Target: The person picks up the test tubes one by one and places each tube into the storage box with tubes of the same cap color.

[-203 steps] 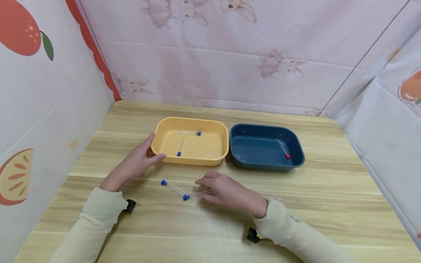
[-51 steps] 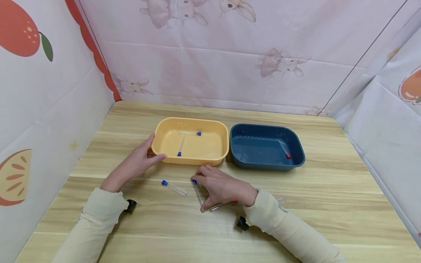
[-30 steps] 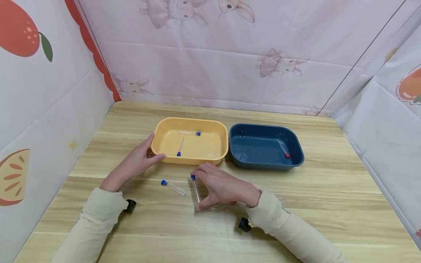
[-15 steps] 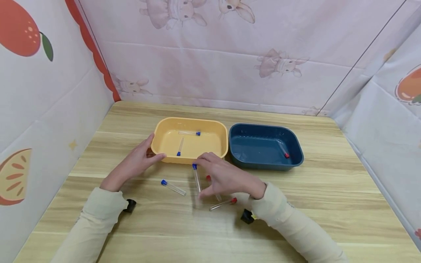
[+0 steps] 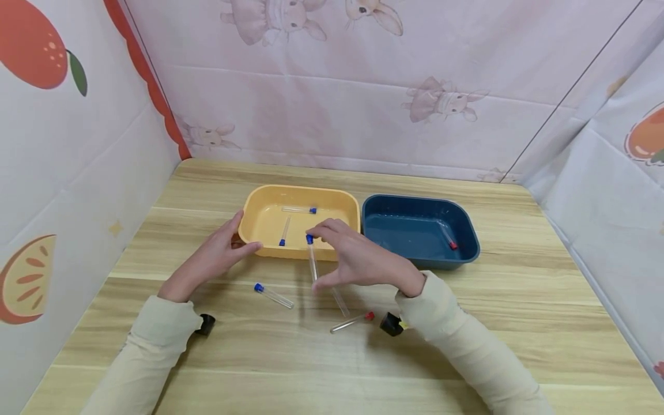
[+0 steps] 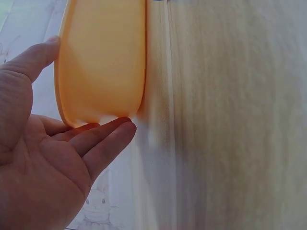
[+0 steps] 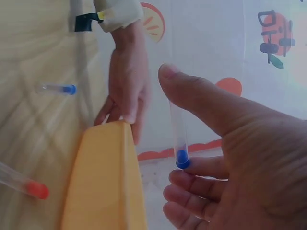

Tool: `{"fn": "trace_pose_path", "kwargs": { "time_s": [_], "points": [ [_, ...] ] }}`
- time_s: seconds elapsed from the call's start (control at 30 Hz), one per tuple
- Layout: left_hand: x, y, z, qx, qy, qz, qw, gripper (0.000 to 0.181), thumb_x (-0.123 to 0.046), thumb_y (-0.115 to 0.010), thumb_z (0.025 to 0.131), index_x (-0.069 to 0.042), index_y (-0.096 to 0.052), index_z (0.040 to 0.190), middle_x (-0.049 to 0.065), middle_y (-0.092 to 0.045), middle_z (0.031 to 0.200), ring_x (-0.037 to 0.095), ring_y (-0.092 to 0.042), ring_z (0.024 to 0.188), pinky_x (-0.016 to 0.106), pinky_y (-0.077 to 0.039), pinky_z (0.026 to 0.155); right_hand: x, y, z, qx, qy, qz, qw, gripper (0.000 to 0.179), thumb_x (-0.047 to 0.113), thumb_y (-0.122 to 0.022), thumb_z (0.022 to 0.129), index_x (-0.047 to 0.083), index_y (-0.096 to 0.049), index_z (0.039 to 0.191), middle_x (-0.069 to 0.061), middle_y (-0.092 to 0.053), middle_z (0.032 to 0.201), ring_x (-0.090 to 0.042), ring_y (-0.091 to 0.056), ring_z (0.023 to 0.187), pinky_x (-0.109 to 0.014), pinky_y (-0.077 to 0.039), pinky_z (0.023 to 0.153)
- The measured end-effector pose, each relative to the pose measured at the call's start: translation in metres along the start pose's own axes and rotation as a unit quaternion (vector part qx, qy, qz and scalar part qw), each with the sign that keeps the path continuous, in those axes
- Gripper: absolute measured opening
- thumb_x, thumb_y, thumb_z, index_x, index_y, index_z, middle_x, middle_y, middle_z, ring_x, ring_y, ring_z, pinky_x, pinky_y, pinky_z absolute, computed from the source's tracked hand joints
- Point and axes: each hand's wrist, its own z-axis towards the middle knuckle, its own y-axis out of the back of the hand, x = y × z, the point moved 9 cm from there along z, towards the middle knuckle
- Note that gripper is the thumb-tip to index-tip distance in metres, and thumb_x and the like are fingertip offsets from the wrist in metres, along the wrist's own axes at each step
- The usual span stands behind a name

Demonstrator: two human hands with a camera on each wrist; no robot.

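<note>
My right hand pinches a blue-capped test tube lengthwise, thumb at the clear end and index finger at the cap. The tube is raised above the table, its cap over the front rim of the yellow tray. In the right wrist view the held test tube shows between thumb and finger. My left hand rests against the yellow tray's left end. In the left wrist view, its thumb touches the rim and its fairly straight fingers lie against the outer wall. Two blue-capped test tubes lie inside that tray.
A dark blue tray stands right of the yellow one, with a red-capped test tube inside. On the table lie a blue-capped test tube, a red-capped test tube and another tube partly hidden by my right hand.
My right hand has picked up a blue-capped test tube from the table, raised it and moved it forward to the yellow tray's front rim. The left hand stays at the tray.
</note>
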Motion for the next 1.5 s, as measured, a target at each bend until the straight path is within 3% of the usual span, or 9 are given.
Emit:
{"fn": "trace_pose_path", "kwargs": {
  "time_s": [0.73,1.03,1.5],
  "points": [
    [0.000,0.000,0.000,0.001,0.006,0.004,1.0000,0.097,-0.035,-0.066,0.103,-0.002,0.001,0.165,0.027,-0.021,0.166,0.041,-0.044,0.142,0.053,-0.041,0.112,-0.019,0.035,0.017,-0.047,0.001,0.022,0.9987,0.088,0.041,-0.091,0.080,0.002,-0.050,0.148,-0.012,-0.052,0.138,-0.032,-0.053,0.121,-0.041,-0.051,0.097],
    [0.002,0.001,-0.001,-0.001,0.007,0.010,0.9999,0.098,-0.037,-0.066,0.103,0.001,0.000,0.164,0.028,-0.020,0.166,0.041,-0.044,0.142,0.053,-0.041,0.112,-0.027,0.040,0.028,-0.048,-0.017,0.019,0.9985,0.087,0.042,-0.089,0.081,0.001,-0.050,0.147,-0.016,-0.055,0.135,-0.033,-0.051,0.123,-0.042,-0.051,0.096],
    [0.002,0.001,0.001,0.000,0.015,0.011,0.9998,0.096,-0.034,-0.066,0.103,-0.003,0.001,0.165,0.027,-0.020,0.167,0.042,-0.041,0.144,0.054,-0.039,0.113,-0.041,0.041,0.048,-0.033,-0.047,0.033,0.9978,0.091,0.045,-0.087,0.084,0.002,-0.044,0.153,-0.013,-0.050,0.142,-0.026,-0.050,0.123,-0.043,-0.049,0.101]
  ]
}}
